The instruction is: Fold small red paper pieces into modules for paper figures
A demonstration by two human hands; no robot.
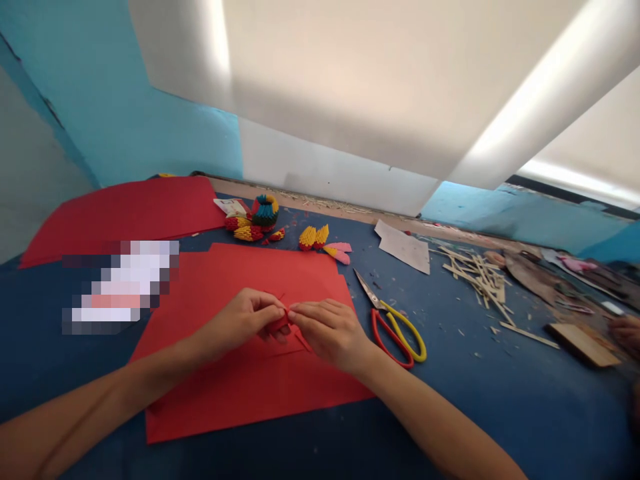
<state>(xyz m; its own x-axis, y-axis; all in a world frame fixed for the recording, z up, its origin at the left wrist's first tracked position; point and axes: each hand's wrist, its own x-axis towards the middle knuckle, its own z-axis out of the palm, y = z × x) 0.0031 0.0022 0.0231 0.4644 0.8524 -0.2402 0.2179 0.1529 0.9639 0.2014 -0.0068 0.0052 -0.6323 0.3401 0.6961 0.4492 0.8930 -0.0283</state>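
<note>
Over a large red paper sheet [200, 400] on the blue table, both hands meet near the middle. My left hand [253, 317] is closed on a small piece of red paper [279, 323], thumb and index finger pinching its edge. The fingertips of my right hand [333, 330] pinch the right end of the same piece. Narrow red paper strips [301, 339] lie just under my right hand. Right of the hands rest open scissors [384, 307] with one red and one yellow handle.
Folded-paper pieces [314, 237] and a round multicoloured one [265, 211] stand behind the sheet. More red paper [130, 210] is at back left, white card [403, 245] and thin sticks [480, 277] at right. Another person's hand [625, 333] is beside a wooden block [583, 344].
</note>
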